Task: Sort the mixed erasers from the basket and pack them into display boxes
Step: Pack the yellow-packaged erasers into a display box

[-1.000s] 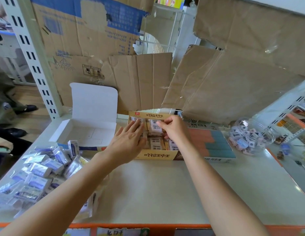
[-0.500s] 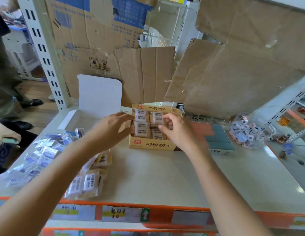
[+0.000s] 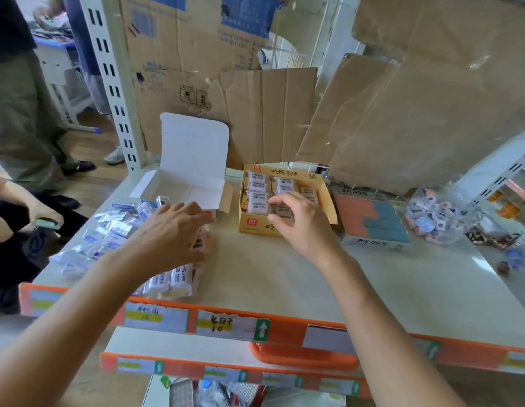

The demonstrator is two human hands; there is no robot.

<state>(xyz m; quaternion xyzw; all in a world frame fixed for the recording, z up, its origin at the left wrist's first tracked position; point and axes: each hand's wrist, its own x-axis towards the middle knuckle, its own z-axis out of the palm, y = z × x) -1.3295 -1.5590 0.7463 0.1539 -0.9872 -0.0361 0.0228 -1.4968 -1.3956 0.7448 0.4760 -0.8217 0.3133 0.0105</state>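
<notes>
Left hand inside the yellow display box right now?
No, the left hand is over the loose wrapped erasers left of the yellow display box.

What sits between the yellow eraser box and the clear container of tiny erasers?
A flat box of orange and blue erasers, seen in the head view.

The yellow box [image 3: 255,227] is printed card with a slight sheen; the erasers [image 3: 256,183] in it wear glossy clear wrap. On the left, the white box [image 3: 193,148] is matt card. The shelf top [image 3: 284,277] looks smooth and matt, perhaps painted metal. At the far side, the cardboard sheets [image 3: 402,127] are brown, creased and rough. On the right lies a crinkled clear plastic bag [image 3: 449,201].
</notes>
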